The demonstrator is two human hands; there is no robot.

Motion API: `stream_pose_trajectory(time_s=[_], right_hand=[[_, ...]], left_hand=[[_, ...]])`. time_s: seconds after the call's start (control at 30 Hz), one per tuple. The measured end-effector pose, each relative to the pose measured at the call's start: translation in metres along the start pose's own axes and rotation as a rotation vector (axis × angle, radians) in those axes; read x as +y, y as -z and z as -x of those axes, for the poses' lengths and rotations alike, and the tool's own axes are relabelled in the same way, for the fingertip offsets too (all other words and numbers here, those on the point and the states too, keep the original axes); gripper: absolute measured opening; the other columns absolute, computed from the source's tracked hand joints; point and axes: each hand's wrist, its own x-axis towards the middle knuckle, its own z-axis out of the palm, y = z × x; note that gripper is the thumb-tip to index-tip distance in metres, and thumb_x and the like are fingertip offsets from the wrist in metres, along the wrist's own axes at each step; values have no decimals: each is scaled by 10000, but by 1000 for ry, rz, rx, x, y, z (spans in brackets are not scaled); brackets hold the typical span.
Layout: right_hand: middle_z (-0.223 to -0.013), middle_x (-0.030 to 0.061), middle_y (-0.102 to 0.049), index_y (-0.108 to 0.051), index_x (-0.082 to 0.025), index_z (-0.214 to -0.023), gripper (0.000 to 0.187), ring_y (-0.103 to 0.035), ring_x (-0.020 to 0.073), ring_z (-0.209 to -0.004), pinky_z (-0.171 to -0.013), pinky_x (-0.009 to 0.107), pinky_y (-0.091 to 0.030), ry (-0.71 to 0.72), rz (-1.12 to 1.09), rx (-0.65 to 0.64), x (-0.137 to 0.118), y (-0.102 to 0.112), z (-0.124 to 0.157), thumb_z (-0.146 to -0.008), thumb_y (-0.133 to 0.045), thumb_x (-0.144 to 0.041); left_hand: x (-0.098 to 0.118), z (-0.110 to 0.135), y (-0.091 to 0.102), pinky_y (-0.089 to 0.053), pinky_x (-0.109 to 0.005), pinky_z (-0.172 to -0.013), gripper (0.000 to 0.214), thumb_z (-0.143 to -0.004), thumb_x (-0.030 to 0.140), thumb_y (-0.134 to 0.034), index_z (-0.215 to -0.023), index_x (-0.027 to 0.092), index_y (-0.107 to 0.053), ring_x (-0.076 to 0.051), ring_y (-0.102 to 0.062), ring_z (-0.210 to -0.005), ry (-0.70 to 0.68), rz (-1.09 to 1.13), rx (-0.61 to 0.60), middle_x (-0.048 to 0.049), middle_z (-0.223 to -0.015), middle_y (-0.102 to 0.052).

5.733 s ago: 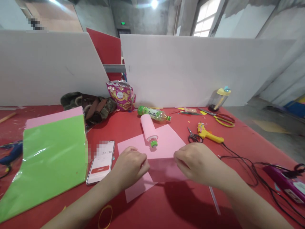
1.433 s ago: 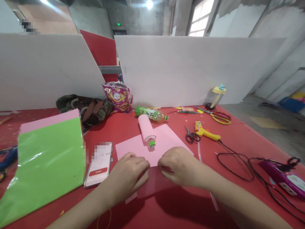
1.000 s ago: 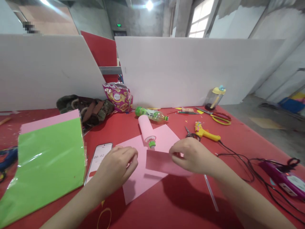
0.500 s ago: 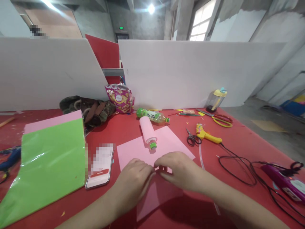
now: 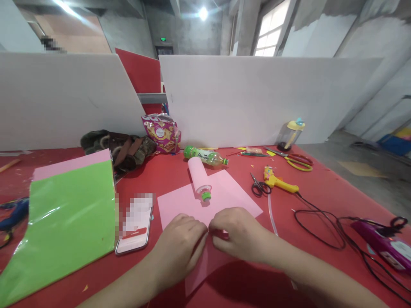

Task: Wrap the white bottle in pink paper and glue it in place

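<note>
My left hand [image 5: 184, 239] and my right hand [image 5: 237, 233] meet fingertip to fingertip over a sheet of pink paper [image 5: 234, 192]. Both are closed in a pinch on the paper, though the fingers hide the exact spot they hold. Part of the sheet hangs toward me below the hands. Beyond them, a bottle wrapped in pink paper [image 5: 198, 175] lies on the sheet, its green cap pointing at me. A bottle with a green label [image 5: 205, 156] lies just behind it.
Left are a phone [image 5: 136, 226] and a bagged green sheet pack [image 5: 73, 209]. Right are small scissors [image 5: 259, 187], a yellow glue gun [image 5: 279, 182] with its black cable, a purple power strip [image 5: 385, 246] and large scissors [image 5: 298, 161]. A snack bag [image 5: 161, 132] stands by the white partition [image 5: 257, 98].
The fingers of my right hand have curled in more, and that hand has dropped slightly. My left hand stays almost in place; the objects on the table lie as before.
</note>
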Motion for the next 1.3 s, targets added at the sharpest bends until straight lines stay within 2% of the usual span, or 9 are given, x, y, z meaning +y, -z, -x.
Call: stream_pose_trajectory(time_s=[0.23,0.4,0.7,0.83,0.97,1.07,1.13,1.2,1.3], right_hand=[[-512,-9,-558,-585,-155,-554,123,-408,81,-481,-499,193,-299,-107,-95,37,5,10,0,-588,-477,-108],[-490,-13,-545,-589,-147,-532,134,-413,72,-470,-507,188,-320,-156,-120,76,18,19,-2,-565,-472,-88],[-487,-19,-532,-586,-144,-539,138,-444,71,-467,-487,183,-326,-392,-91,73,44,27,-11,-597,-469,-100],[-570,-14,-560,-586,-159,-651,144,-471,78,-514,-518,188,-350,-425,-164,110,47,24,-13,-707,-455,-181],[-717,10,-590,-548,-166,-831,190,-511,97,-612,-568,204,-375,-399,-292,49,48,18,-13,-754,-488,-329],[-609,-19,-517,-505,-164,-661,113,-450,87,-567,-546,201,-328,-366,-205,47,48,16,-13,-750,-494,-234],[-521,-45,-416,-435,-166,-548,194,-367,78,-513,-520,204,-280,-334,-113,46,48,18,-13,-737,-479,-162],[-485,-58,-346,-374,-169,-505,248,-305,74,-485,-505,208,-248,-321,-72,33,48,22,-13,-730,-476,-150],[-469,-61,-321,-306,-176,-495,300,-287,76,-478,-487,209,-228,-359,-66,12,49,27,-11,-746,-468,-209]], left_hand=[[-10,-2,16,-415,-334,-671,241,-825,136,-324,-739,159,-548,-178,-538,-659,-12,-66,87,-50,-699,-606],[-21,-4,29,-411,-295,-635,254,-844,188,-313,-735,170,-542,-164,-551,-644,30,-98,153,-40,-710,-627],[-52,-10,36,-412,-267,-620,250,-833,271,-326,-737,179,-538,-169,-584,-660,268,-85,108,-34,-713,-641],[-52,-10,37,-405,-252,-601,240,-826,274,-346,-720,183,-541,-160,-583,-639,298,-24,103,-21,-688,-637],[-47,-12,32,-399,-227,-591,225,-825,275,-370,-715,184,-545,-140,-571,-611,327,52,126,-1,-667,-630],[-42,-14,28,-401,-207,-588,224,-823,265,-384,-697,179,-548,-126,-565,-598,338,86,181,11,-654,-627],[-40,-16,26,-402,-202,-587,219,-820,254,-387,-701,178,-555,-127,-571,-609,331,76,186,9,-669,-635],[-40,-16,25,-403,-208,-589,209,-818,242,-385,-725,177,-561,-134,-577,-626,328,55,163,3,-695,-642],[-42,-17,24,-395,-222,-578,203,-816,232,-377,-747,180,-560,-141,-574,-619,343,41,108,1,-691,-636]])
